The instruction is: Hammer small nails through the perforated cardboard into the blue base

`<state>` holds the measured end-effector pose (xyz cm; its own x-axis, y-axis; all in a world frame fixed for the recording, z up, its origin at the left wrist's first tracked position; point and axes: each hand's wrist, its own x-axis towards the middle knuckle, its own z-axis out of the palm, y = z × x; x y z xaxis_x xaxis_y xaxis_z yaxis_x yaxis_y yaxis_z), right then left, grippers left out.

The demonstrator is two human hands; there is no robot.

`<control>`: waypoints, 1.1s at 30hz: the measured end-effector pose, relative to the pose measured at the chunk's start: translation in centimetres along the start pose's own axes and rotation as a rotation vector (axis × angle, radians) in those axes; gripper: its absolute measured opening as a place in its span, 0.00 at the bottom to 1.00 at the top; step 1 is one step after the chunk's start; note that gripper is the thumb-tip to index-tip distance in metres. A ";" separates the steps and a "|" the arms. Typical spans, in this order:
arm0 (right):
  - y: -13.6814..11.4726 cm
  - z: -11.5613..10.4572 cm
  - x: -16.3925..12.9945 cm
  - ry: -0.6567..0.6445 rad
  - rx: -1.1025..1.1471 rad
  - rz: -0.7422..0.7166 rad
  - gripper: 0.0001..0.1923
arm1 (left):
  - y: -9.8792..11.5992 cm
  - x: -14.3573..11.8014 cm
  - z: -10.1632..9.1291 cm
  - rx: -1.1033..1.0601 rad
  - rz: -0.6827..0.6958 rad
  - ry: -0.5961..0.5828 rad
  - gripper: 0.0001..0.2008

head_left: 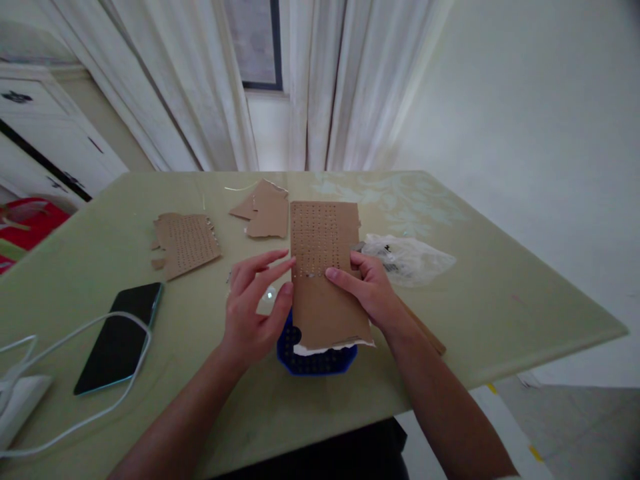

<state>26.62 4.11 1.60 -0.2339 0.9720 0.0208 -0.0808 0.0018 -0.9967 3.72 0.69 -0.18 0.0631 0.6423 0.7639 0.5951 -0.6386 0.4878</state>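
One perforated brown cardboard sheet (325, 308), mid-frame: your right hand (371, 291) grips right edge; your left hand (250, 312), fingers parted, beside left edge; pale-green tabletop (500, 300) spans right.

Worktop (500, 313): before the curtains (195, 87); wall (540, 133) to its right
Cardboard sheet (330, 310): over the basket (317, 369), between the two hands
Right hand (370, 287): on the sheet's right edge
Left hand (255, 303): at the sheet's left edge; whether touching is unclear
Torn pieces (270, 210): on the worktop, behind the sheet and slightly left
Left piece (190, 247): left of the torn pieces, behind the phone (120, 347)
Cable (149, 337): across the phone, left of the left hand
Plastic bag (417, 261): right of the sheet
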 end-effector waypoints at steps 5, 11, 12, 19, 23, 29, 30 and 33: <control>-0.2 0.1 -0.2 -0.069 -0.097 -0.050 0.20 | 0.2 0.2 -0.3 0.091 0.236 -0.010 0.12; -0.7 0.4 -0.3 -0.090 -0.223 -0.139 0.17 | 0.4 -0.1 -0.3 0.013 0.372 -0.039 0.10; -0.7 0.5 -0.3 -0.091 -0.235 -0.142 0.16 | 0.6 -0.2 -0.2 -0.029 0.371 -0.042 0.10; 0.2 0.1 0.1 0.022 -0.048 -0.036 0.18 | -2.4 1.0 -2.0 0.158 -0.135 0.206 0.03; 0.4 0.1 0.2 0.055 0.042 -0.009 0.19 | -7.8 2.5 -4.9 0.514 -0.665 -0.183 0.13; 0.5 0.3 0.1 0.060 0.012 -0.015 0.20 | -10.4 2.4 -5.5 0.722 -0.891 -0.488 0.16; 0.5 0.3 0.1 0.063 0.009 -0.018 0.20 | -10.3 2.3 -5.3 0.710 -0.886 -0.494 0.15; 0.5 0.3 0.2 0.064 0.011 -0.023 0.20 | -10.2 2.2 -4.9 0.683 -0.874 -0.508 0.14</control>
<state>26.26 4.21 1.12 -0.1699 0.9847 0.0380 -0.0961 0.0218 -0.9951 -6.10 6.52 -1.42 -0.3544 0.9344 -0.0368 0.8831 0.3474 0.3154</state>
